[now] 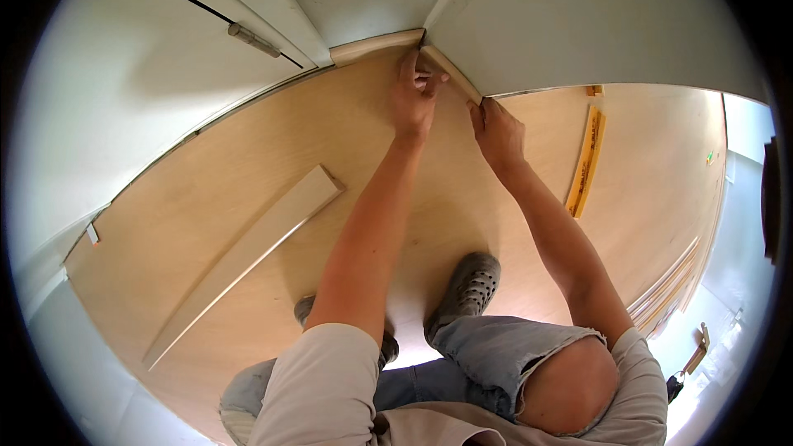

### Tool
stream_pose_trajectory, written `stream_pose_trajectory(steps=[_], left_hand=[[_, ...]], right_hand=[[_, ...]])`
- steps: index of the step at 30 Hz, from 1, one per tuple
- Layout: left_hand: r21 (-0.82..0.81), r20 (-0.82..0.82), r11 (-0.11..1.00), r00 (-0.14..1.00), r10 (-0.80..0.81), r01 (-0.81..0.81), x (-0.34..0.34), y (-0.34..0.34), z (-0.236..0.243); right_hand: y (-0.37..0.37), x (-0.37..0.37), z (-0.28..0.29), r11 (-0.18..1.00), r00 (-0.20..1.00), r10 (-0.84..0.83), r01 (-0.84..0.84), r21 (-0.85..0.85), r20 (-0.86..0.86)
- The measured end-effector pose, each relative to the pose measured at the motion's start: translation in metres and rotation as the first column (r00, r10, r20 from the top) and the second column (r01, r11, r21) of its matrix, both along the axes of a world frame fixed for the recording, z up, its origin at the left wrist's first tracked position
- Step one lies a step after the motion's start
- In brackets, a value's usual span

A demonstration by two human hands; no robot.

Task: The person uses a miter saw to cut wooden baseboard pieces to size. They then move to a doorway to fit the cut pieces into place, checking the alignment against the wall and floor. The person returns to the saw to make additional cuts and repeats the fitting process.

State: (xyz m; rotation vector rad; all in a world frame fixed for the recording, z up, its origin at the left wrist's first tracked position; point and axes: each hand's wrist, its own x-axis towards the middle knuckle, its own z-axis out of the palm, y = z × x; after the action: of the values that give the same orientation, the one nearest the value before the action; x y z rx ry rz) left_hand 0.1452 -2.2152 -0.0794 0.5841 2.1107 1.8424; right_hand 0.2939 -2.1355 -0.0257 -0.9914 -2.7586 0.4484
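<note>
A short, light wood baseboard strip (453, 71) stands along the foot of the right wall, running out from the inner corner. My right hand (500, 134) is closed at its near end, thumb and fingers pinching the edge. Close to the corner is my left hand (415, 101), with one finger stretched toward the joint and the others loosely bent and apart. Nothing shows in its grasp. Another wood baseboard piece (376, 48) lies against the back wall, meeting the strip's far end at the corner.
A long pale board (248, 258) lies on the wooden floor (206, 198) to the left. A yellow folding rule (587, 161) rests at the right, with several thin strips (666, 286) farther right. At the left is a white door (157, 66) with a hinge (254, 40).
</note>
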Motion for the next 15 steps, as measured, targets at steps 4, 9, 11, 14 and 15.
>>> stream_pose_trajectory(steps=[4, 9, 11, 14, 15], left_hand=[[0.0, 0.013, 1.0, 1.0, -0.007, 0.007, 0.0, -0.001, -0.002], [-0.009, 0.024, 1.0, 0.999, -0.023, 0.023, 0.001, -0.002, 0.001], [-0.006, 0.014, 1.0, 1.0, -0.025, 0.025, 0.001, -0.002, -0.001], [-0.001, 0.029, 1.0, 0.999, -0.031, 0.031, 0.002, -0.001, -0.006], [0.0, 0.039, 0.999, 0.999, -0.034, 0.034, 0.003, -0.001, -0.008]], right_hand=[[0.002, 0.001, -0.004, 1.0, 1.0, 0.013, -0.013, 0.015, -0.001], [0.003, 0.004, -0.005, 1.0, 1.0, 0.013, -0.013, 0.001, 0.0], [0.002, 0.005, -0.004, 1.0, 1.0, 0.015, -0.015, -0.009, -0.015], [0.003, 0.01, -0.007, 1.0, 0.999, 0.017, -0.017, 0.006, -0.035], [0.002, 0.011, -0.006, 1.0, 0.999, 0.016, -0.017, -0.007, -0.04]])
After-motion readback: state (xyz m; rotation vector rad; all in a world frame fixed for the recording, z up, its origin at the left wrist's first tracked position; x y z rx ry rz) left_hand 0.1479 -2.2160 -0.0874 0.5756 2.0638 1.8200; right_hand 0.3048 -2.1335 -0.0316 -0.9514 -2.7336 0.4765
